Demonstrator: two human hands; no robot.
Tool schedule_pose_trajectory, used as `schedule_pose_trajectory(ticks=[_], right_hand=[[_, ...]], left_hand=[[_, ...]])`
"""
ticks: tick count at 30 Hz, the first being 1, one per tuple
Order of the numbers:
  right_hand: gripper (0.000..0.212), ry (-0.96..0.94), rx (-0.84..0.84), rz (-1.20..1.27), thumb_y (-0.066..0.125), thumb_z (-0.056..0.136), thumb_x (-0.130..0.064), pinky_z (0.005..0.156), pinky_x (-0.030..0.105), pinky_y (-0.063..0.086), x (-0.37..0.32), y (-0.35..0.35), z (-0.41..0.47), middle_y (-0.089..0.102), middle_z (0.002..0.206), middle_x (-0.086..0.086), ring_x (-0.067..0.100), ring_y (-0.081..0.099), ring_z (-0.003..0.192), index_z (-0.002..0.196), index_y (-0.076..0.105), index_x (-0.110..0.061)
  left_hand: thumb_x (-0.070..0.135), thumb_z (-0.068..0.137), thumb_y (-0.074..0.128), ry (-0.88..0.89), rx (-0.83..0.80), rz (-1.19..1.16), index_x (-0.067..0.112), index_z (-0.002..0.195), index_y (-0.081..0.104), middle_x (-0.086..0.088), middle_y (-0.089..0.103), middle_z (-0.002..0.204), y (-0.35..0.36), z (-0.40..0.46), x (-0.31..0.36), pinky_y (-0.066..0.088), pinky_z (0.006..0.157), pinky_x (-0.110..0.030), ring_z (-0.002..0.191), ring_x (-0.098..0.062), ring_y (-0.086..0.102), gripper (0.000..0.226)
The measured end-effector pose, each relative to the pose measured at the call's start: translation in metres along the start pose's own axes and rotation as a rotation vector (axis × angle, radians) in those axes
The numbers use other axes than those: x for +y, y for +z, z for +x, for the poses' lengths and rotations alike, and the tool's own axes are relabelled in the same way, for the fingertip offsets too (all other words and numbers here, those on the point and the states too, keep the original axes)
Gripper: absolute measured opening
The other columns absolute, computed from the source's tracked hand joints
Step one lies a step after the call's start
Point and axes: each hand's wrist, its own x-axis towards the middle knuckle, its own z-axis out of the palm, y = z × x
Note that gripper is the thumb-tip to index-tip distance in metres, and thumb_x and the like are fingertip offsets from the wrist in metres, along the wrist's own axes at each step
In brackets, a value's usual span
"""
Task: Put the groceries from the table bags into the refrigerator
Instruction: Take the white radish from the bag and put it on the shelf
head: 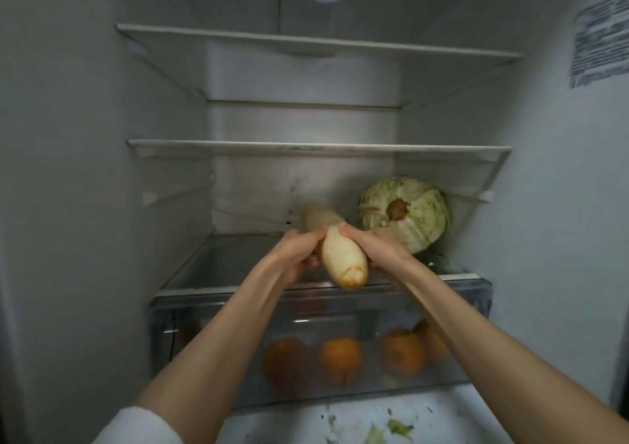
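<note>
I am looking into an open refrigerator. A pale, long white radish point(343, 260) is held between both hands over the lowest glass shelf point(218, 266), its cut end toward me. My left hand point(296, 253) grips its left side and my right hand point(377, 249) its right side. A second pale root point(316, 217) lies just behind it on the shelf. A green cabbage point(408, 212), stem end facing out, sits at the back right of the same shelf.
Two glass shelves, the middle one point(320, 147) and the top one point(316, 40), hold nothing. Below, a clear drawer point(204, 328) contains several oranges point(340, 358). Cabbage scraps point(398, 426) lie on the surface under the drawer.
</note>
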Motion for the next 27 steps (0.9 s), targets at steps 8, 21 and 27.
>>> schedule_pose_trajectory(ticks=[8,21,27], right_hand=[[0.054,0.023,0.08,-0.153,0.062,0.082,-0.048,0.084,0.034,0.05,0.014,0.006,0.04,0.064,0.112,0.018,0.03,0.062,0.102,0.109,0.063,-0.001],[0.044,0.069,0.133,-0.003,0.063,0.082,-0.045,0.076,0.033,0.052,0.016,0.015,0.044,0.067,0.1,0.013,0.026,0.063,0.092,0.095,0.067,-0.003],[0.027,0.022,0.018,0.141,0.059,0.088,-0.021,0.084,0.036,0.055,0.02,0.009,0.029,0.069,0.104,0.012,0.024,0.065,0.094,0.109,0.067,-0.005]], left_hand=[[0.029,0.093,0.053,-0.034,-0.081,0.134,-0.001,0.12,0.054,-0.016,0.061,0.114,0.005,0.048,-0.006,0.051,0.052,-0.019,0.092,-0.021,0.058,0.041],[0.017,0.092,0.055,0.06,0.005,0.104,-0.001,0.112,0.059,-0.013,0.06,0.099,0.008,0.052,-0.001,0.049,0.046,-0.017,0.067,-0.013,0.057,0.027],[0.011,0.09,0.053,0.036,0.028,0.184,0.002,0.107,0.06,-0.017,0.062,0.099,-0.002,0.029,0.001,0.053,0.07,-0.029,0.081,-0.021,0.059,0.02]])
